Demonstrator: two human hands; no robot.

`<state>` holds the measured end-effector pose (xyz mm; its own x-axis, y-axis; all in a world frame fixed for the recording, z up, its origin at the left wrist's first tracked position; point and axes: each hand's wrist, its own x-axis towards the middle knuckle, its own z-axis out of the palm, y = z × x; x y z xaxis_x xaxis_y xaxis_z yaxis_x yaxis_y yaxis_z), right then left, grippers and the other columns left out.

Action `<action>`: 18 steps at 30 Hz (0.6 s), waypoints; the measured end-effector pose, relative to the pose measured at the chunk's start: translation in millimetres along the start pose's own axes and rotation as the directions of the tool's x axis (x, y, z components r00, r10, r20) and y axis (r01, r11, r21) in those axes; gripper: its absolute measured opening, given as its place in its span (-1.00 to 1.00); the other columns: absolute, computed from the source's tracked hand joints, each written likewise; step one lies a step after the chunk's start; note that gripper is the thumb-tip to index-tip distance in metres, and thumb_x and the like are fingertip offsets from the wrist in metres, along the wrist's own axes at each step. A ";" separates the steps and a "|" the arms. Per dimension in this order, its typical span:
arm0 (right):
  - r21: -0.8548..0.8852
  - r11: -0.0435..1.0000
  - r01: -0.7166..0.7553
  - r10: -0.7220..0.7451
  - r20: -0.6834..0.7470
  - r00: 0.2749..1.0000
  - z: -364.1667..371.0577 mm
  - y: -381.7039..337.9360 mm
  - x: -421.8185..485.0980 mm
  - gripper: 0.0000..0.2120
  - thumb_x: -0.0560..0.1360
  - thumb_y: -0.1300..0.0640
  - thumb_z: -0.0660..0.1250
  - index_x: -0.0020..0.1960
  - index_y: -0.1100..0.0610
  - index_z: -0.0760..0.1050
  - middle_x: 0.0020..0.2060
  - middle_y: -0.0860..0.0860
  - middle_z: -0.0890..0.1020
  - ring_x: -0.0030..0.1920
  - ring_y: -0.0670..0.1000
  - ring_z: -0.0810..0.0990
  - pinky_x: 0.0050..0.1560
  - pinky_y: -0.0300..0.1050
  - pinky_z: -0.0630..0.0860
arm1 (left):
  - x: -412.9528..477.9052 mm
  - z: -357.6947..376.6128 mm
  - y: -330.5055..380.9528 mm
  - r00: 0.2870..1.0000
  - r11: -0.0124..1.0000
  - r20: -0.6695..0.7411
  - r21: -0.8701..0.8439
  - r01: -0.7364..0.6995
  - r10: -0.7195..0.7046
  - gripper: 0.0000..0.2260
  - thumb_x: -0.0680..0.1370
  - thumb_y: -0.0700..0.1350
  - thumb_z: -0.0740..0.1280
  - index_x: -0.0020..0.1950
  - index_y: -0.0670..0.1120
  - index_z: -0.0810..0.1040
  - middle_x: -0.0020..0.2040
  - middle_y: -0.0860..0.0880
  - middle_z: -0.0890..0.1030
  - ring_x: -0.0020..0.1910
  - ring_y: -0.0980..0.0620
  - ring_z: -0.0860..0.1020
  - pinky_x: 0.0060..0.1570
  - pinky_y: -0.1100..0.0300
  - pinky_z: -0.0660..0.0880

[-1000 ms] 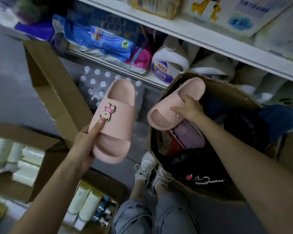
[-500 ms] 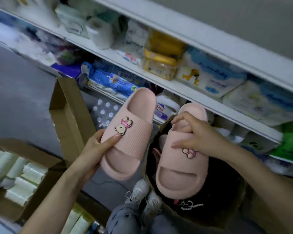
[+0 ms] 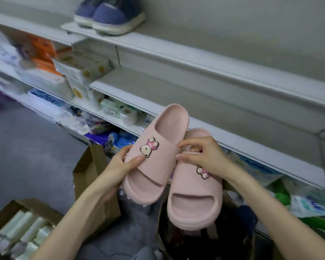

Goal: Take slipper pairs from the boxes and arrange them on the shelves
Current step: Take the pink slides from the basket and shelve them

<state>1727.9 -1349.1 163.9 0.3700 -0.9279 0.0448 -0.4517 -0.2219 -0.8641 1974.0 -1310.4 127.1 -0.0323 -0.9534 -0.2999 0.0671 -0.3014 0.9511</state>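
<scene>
I hold two pink slide slippers with bear charms side by side, in front of the grey shelves. My left hand [image 3: 127, 163] grips the left pink slipper [image 3: 156, 162] by its strap, thumb on top beside the charm. My right hand [image 3: 202, 154] grips the right pink slipper [image 3: 194, 201] at its strap, with the fingers curled over the strap's top edge. The two slippers touch, the left one overlapping the right a little. Below them stands the open cardboard box [image 3: 176, 239] with dark slippers inside. A bare grey shelf [image 3: 204, 98] runs just behind the slippers.
A pair of blue slippers [image 3: 109, 15] sits on the top shelf [image 3: 195, 53]. Tissue packs and boxes [image 3: 79, 77] fill the shelves at left. An open box flap [image 3: 94, 177] stands left of me, and a box of white rolls [image 3: 21, 231] lies at lower left.
Both hands have risen with the slippers and brought them together until they touch. The view has tilted upward, so the upper shelves and the blue pair now show.
</scene>
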 end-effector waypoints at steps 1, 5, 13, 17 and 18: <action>-0.017 1.000 0.014 -0.013 0.013 1.000 -6.8 -7.3 -0.3 -0.82 0.35 0.10 0.54 -0.18 -0.13 0.58 -0.49 -0.08 0.40 -0.47 -0.16 0.25 -0.36 -0.18 0.19 | -2.2 1.1 10.0 1.000 0.999 0.019 0.033 -0.019 0.018 0.02 -0.06 0.36 0.57 0.32 0.00 0.43 0.16 -0.03 0.63 0.04 0.06 0.64 -0.10 0.24 0.59; -0.043 0.998 0.049 -0.045 0.087 0.995 -34.3 -37.3 0.1 -0.87 0.40 0.17 0.50 -0.23 0.02 0.57 -0.60 -0.17 0.38 -0.55 -0.18 0.30 -0.45 -0.38 0.17 | -6.0 6.1 53.2 0.984 0.953 0.131 0.263 -0.150 0.118 0.10 0.03 0.46 0.48 0.49 0.20 0.16 0.27 0.11 0.50 0.07 0.25 0.58 -0.06 0.36 0.52; -0.182 0.976 0.118 -0.106 0.071 0.992 -56.3 -74.9 30.5 -0.85 0.36 0.00 0.49 -0.18 0.07 0.62 -0.44 0.09 0.52 -0.43 -0.19 0.36 -0.38 -0.25 0.24 | 26.5 4.7 134.1 0.772 0.487 0.485 0.599 -0.636 0.412 -0.42 0.28 0.38 0.37 0.28 0.42 0.39 0.47 0.16 0.18 0.48 0.24 0.10 0.40 0.31 0.10; -0.213 0.973 0.083 -0.062 0.104 0.993 -56.9 -91.4 58.7 -0.80 0.35 -0.10 0.47 -0.18 0.02 0.60 -0.53 0.10 0.45 -0.47 -0.08 0.30 -0.41 -0.13 0.21 | 61.5 -7.5 171.9 0.692 0.370 0.651 0.588 -0.720 0.313 -0.48 0.29 0.35 0.40 0.14 0.12 0.59 0.28 0.18 0.50 0.44 0.27 0.17 0.38 0.41 0.11; -0.217 0.973 0.075 -0.050 0.119 0.992 -57.2 -95.0 68.2 -0.85 0.38 -0.04 0.49 -0.19 0.03 0.60 -0.59 0.01 0.40 -0.51 -0.12 0.27 -0.44 -0.17 0.18 | 70.8 -10.9 180.2 0.686 0.362 0.670 0.588 -0.723 0.284 -0.55 0.33 0.25 0.45 0.13 0.07 0.61 0.26 0.17 0.53 0.42 0.28 0.20 0.37 0.39 0.13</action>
<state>1749.6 -1408.5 277.7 0.4858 -0.8736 0.0277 -0.5884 -0.3503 -0.7288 1994.7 -1432.3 276.5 -0.6708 -0.7329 0.1136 -0.5389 0.5869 0.6043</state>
